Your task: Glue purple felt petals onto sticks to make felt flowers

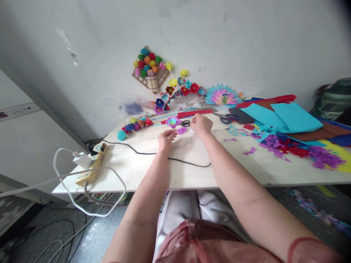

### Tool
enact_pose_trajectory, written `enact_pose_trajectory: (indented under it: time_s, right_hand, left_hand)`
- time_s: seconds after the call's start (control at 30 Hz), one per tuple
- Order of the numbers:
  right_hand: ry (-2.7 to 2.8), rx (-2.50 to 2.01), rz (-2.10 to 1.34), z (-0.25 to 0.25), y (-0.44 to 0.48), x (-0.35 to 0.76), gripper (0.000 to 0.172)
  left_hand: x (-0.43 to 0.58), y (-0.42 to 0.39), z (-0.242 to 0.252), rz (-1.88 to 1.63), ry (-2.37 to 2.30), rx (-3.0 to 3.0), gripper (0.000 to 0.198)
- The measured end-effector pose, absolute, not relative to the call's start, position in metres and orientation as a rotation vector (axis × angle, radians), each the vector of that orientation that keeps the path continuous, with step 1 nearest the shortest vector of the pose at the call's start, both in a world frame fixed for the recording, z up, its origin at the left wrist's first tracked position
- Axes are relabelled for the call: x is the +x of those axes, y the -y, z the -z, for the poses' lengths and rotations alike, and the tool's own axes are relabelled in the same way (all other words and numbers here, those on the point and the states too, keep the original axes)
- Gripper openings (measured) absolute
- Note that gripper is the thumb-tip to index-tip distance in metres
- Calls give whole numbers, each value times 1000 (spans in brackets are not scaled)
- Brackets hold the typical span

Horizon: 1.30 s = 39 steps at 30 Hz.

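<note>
My left hand [166, 138] is closed on the base of a purple paper flower [173, 122] with a blue and yellow centre, held upright above the table. To its right, my right hand [201, 126] has its fingers pinched together; what they hold, if anything, is too small to make out. Between the two hands lie black-handled scissors [185, 123] and a flat purple paper piece [182, 130]. A small white scrap [192, 132] rests just below my right fingers.
A power strip [91, 166] with a white charger sits at the table's left, and a black cable [137, 151] crosses toward my right forearm. Finished paper flowers [134, 126] lie at the back left. Purple cut scraps [271, 146], turquoise sheets [297, 116] and larger scissors [229, 118] are at the right.
</note>
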State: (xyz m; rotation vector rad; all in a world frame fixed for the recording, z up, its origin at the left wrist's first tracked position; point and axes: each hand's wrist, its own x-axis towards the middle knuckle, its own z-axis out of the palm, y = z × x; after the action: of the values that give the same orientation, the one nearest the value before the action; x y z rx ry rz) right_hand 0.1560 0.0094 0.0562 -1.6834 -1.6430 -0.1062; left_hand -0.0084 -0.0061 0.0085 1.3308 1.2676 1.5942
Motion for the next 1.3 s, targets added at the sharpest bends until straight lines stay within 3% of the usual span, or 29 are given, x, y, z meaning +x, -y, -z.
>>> enact_pose_trajectory:
  time_s: [0.33,0.57,0.93,1.3]
  right_hand:
    - [1687,-1979,55,-60,-16,181,34]
    - [1824,-2216,-219,-58,-26,190,37]
    - [1915,-2233,-260,-45,-28,183,50]
    - [1693,-1995,-155,-49,-24,194,31]
  left_hand:
    - [-11,1,-2,-1658,-1387,1384,24]
    - [-11,2,-2,-1809,-1476,1442,17]
    - [-6,6,-9,-1659,-1182,1253,30]
    - [-11,9,-8,-1559,-1131,1071,39]
